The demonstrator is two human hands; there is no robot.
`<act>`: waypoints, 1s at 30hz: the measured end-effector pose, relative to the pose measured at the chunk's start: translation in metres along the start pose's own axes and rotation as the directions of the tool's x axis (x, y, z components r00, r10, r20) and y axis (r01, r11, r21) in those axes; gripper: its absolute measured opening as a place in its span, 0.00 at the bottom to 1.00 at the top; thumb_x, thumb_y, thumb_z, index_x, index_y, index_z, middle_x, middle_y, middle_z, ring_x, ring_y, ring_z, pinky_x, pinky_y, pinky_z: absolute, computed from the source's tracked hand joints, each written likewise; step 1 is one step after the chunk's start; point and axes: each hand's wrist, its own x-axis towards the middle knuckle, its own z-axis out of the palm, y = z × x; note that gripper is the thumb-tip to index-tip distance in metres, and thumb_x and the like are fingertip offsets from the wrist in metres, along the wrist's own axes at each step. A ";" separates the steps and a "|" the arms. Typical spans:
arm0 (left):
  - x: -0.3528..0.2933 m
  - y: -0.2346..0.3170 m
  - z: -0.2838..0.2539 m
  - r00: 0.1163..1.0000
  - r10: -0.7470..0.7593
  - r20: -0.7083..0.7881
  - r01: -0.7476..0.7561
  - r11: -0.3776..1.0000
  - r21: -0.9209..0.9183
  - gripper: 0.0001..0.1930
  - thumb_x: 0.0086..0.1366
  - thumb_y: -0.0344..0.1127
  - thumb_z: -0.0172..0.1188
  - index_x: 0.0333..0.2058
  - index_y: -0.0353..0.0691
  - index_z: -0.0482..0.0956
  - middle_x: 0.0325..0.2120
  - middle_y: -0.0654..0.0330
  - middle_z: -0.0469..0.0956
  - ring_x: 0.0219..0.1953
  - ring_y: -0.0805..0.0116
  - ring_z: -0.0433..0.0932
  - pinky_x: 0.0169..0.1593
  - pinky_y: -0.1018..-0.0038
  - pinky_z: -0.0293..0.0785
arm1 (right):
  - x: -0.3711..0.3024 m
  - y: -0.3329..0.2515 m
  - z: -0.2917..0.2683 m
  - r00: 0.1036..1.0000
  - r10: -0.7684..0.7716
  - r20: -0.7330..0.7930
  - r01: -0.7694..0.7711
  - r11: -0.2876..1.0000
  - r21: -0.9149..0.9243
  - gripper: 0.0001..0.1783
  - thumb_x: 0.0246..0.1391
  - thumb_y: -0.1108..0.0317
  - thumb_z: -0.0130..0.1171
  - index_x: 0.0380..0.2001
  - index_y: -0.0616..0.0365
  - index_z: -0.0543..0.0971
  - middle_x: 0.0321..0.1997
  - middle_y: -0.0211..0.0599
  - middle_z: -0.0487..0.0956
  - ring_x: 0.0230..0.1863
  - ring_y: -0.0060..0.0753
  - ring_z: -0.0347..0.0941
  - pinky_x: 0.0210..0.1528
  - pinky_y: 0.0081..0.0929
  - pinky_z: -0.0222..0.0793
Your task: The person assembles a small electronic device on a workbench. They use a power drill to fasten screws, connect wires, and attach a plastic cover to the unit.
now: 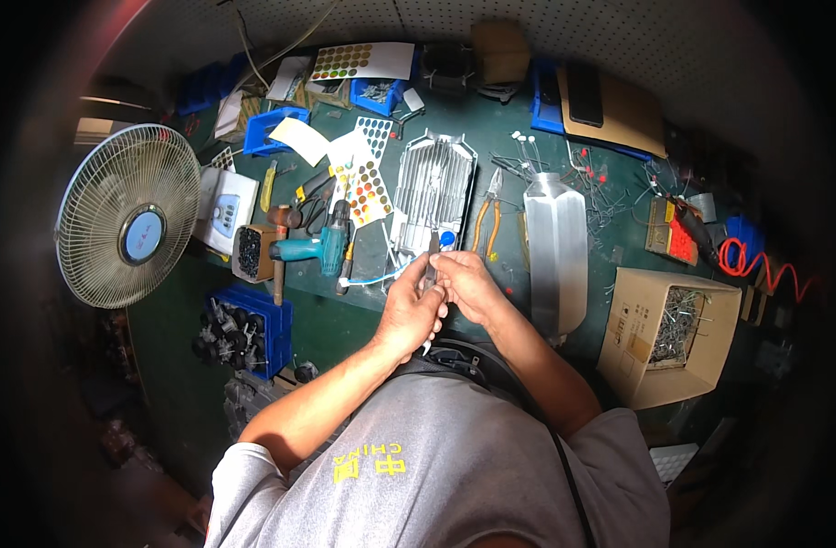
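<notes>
My left hand and my right hand meet over the bench's near edge, fingers closed. Between their fingertips a slim dark grey piece points away from me; its kind is not clear. A small white tip shows below the left hand's fingers. Just beyond the hands lies a finned silver metal housing, with a round blue cap at its near end. A blue and white wire runs out to the left of my left hand. Orange-handled pliers rest right of the housing.
A teal power drill, a hammer and sticker sheets lie left, beside a fan. Rightward are a long silver metal cover, a cardboard box of metal pieces and a red coiled cord. Blue bins line the back.
</notes>
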 end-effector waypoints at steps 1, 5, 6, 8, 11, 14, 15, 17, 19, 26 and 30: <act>0.000 0.002 0.000 1.000 0.000 0.010 -0.001 1.000 0.005 0.33 0.71 0.27 0.54 0.72 0.36 0.53 0.22 0.65 0.73 0.15 0.79 0.67 0.15 0.79 0.65 | 0.000 0.000 0.000 1.000 0.001 0.006 -0.001 1.000 0.019 0.15 0.70 0.65 0.49 0.35 0.66 0.77 0.22 0.36 0.77 0.16 0.29 0.73 0.16 0.27 0.71; 0.003 0.001 0.000 0.997 0.078 -0.009 -0.077 0.992 0.101 0.31 0.71 0.27 0.52 0.71 0.33 0.55 0.22 0.64 0.73 0.16 0.78 0.68 0.17 0.79 0.65 | 0.007 0.004 -0.002 1.000 0.005 -0.007 -0.005 0.998 0.066 0.14 0.70 0.66 0.47 0.34 0.65 0.76 0.22 0.37 0.77 0.16 0.30 0.73 0.16 0.28 0.71; 0.010 -0.008 0.000 0.990 0.138 -0.014 -0.135 0.981 0.139 0.31 0.71 0.27 0.52 0.71 0.34 0.56 0.22 0.65 0.73 0.16 0.79 0.67 0.17 0.79 0.63 | 0.010 0.005 -0.003 1.000 0.007 -0.020 -0.005 0.998 0.070 0.14 0.70 0.66 0.47 0.34 0.65 0.76 0.23 0.37 0.77 0.16 0.30 0.73 0.16 0.28 0.71; 0.016 -0.008 0.002 0.982 0.188 -0.028 -0.180 0.968 0.173 0.30 0.72 0.27 0.51 0.71 0.36 0.57 0.22 0.65 0.72 0.15 0.79 0.66 0.16 0.79 0.61 | 0.020 0.009 -0.007 0.999 -0.029 -0.046 0.033 0.995 0.093 0.14 0.70 0.66 0.48 0.34 0.64 0.76 0.24 0.36 0.77 0.16 0.30 0.73 0.16 0.28 0.72; 0.031 -0.008 0.001 0.985 0.171 -0.036 -0.165 0.978 0.129 0.30 0.72 0.27 0.51 0.70 0.37 0.58 0.21 0.66 0.72 0.14 0.80 0.65 0.16 0.79 0.61 | 0.029 0.005 -0.009 0.997 -0.032 -0.076 0.035 0.998 0.043 0.14 0.70 0.65 0.49 0.33 0.64 0.76 0.24 0.35 0.76 0.17 0.29 0.73 0.16 0.28 0.71; 0.026 -0.007 -0.002 0.993 0.107 -0.045 -0.100 0.987 0.127 0.30 0.70 0.26 0.52 0.69 0.27 0.58 0.25 0.62 0.75 0.20 0.77 0.71 0.22 0.78 0.68 | 0.024 -0.001 -0.006 0.997 -0.021 -0.069 0.020 1.000 -0.019 0.15 0.70 0.64 0.49 0.31 0.63 0.76 0.24 0.35 0.75 0.18 0.29 0.73 0.17 0.27 0.70; 0.027 -0.012 0.001 0.995 0.080 -0.056 -0.077 0.996 0.048 0.31 0.71 0.28 0.51 0.71 0.40 0.57 0.21 0.66 0.71 0.14 0.80 0.64 0.15 0.80 0.61 | 0.023 -0.001 -0.004 0.997 -0.022 -0.073 0.020 0.999 -0.035 0.15 0.70 0.64 0.49 0.31 0.63 0.75 0.24 0.34 0.75 0.18 0.28 0.73 0.17 0.27 0.71; 0.024 -0.009 0.000 1.000 0.013 -0.020 -0.016 0.987 -0.162 0.31 0.72 0.28 0.52 0.72 0.41 0.56 0.21 0.66 0.71 0.14 0.81 0.64 0.15 0.81 0.60 | 0.023 0.001 -0.005 0.994 -0.047 -0.101 0.038 0.996 -0.085 0.14 0.70 0.65 0.50 0.33 0.63 0.76 0.23 0.35 0.77 0.16 0.28 0.72 0.17 0.25 0.70; 0.022 -0.008 -0.003 1.000 -0.019 0.013 0.022 0.961 -0.277 0.32 0.72 0.29 0.52 0.72 0.42 0.55 0.21 0.67 0.71 0.14 0.82 0.63 0.15 0.82 0.60 | 0.023 0.001 -0.003 0.991 -0.064 -0.121 0.047 0.989 -0.139 0.14 0.70 0.64 0.51 0.32 0.62 0.76 0.23 0.35 0.76 0.16 0.27 0.72 0.17 0.25 0.70; 0.006 0.012 -0.010 0.996 -0.056 0.069 0.069 0.975 -0.212 0.30 0.73 0.32 0.54 0.70 0.39 0.57 0.20 0.67 0.71 0.13 0.82 0.64 0.15 0.82 0.60 | 0.011 0.003 0.004 0.980 -0.126 -0.153 0.084 0.963 -0.255 0.16 0.68 0.62 0.52 0.28 0.62 0.77 0.22 0.32 0.76 0.17 0.22 0.71 0.21 0.22 0.70; -0.004 0.012 -0.023 0.995 0.010 0.097 -0.007 0.999 -0.036 0.32 0.72 0.33 0.56 0.71 0.42 0.56 0.20 0.67 0.72 0.14 0.81 0.65 0.15 0.82 0.61 | 0.001 0.000 0.006 0.963 -0.255 -0.083 0.201 0.892 -0.404 0.15 0.68 0.62 0.54 0.31 0.63 0.79 0.23 0.31 0.79 0.21 0.19 0.72 0.23 0.19 0.70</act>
